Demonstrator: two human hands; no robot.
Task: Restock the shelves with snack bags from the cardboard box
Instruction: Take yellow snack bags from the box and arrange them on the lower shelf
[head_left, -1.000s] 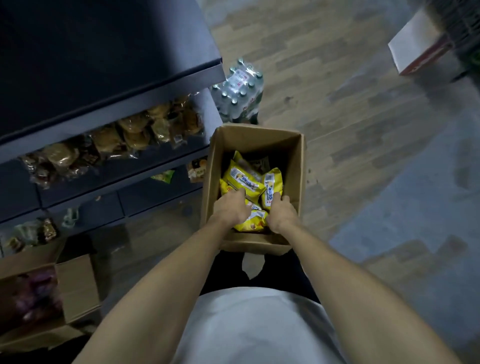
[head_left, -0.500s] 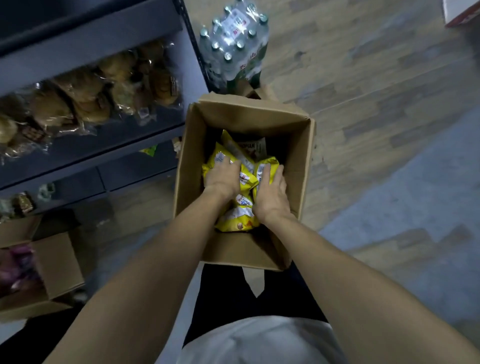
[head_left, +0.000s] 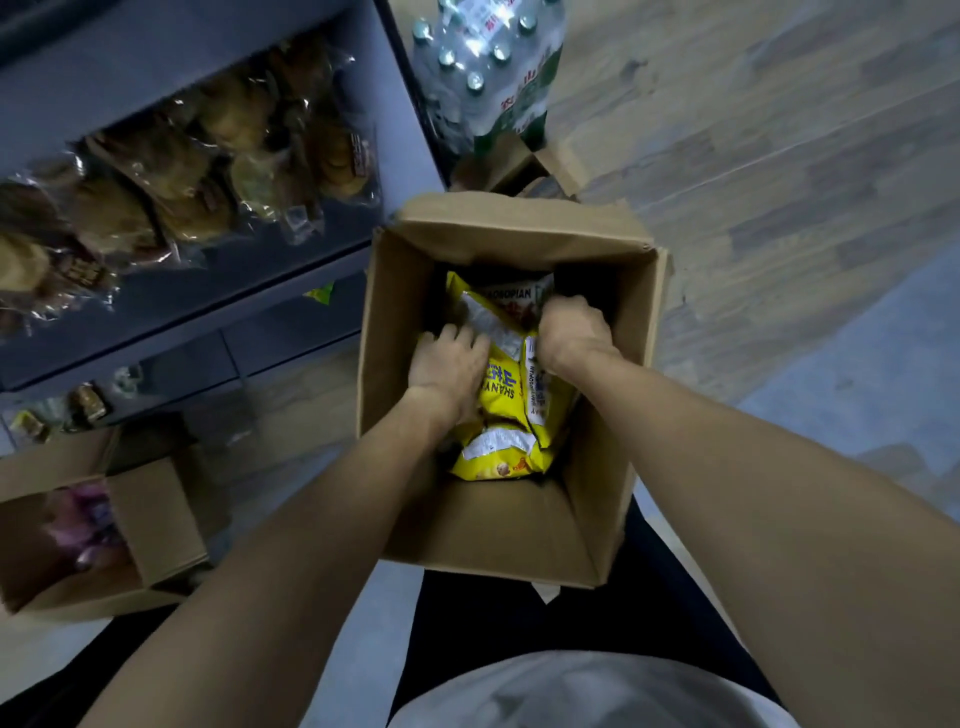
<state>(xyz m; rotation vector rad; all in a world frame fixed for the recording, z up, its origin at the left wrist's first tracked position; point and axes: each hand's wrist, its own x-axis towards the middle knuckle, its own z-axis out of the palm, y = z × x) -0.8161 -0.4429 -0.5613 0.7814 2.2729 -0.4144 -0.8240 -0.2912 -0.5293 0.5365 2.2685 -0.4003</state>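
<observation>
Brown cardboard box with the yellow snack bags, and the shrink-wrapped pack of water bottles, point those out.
Brown cardboard box (head_left: 498, 530): head view, bare inner near wall.
Yellow snack bags (head_left: 501, 452): head view, nearest bag's lower face.
Shrink-wrapped pack of water bottles (head_left: 488, 67): head view, bottle tops.

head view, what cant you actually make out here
- Count of yellow snack bags in the cardboard box: left hand and right hand cover them.
- Purple contents of the second box: blurred.
- Pack of water bottles: cut off by top edge.

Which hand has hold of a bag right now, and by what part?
Both hands are on the yellow bags in the box. The right hand grips the top edges; the left hand clutches their left side.
</observation>
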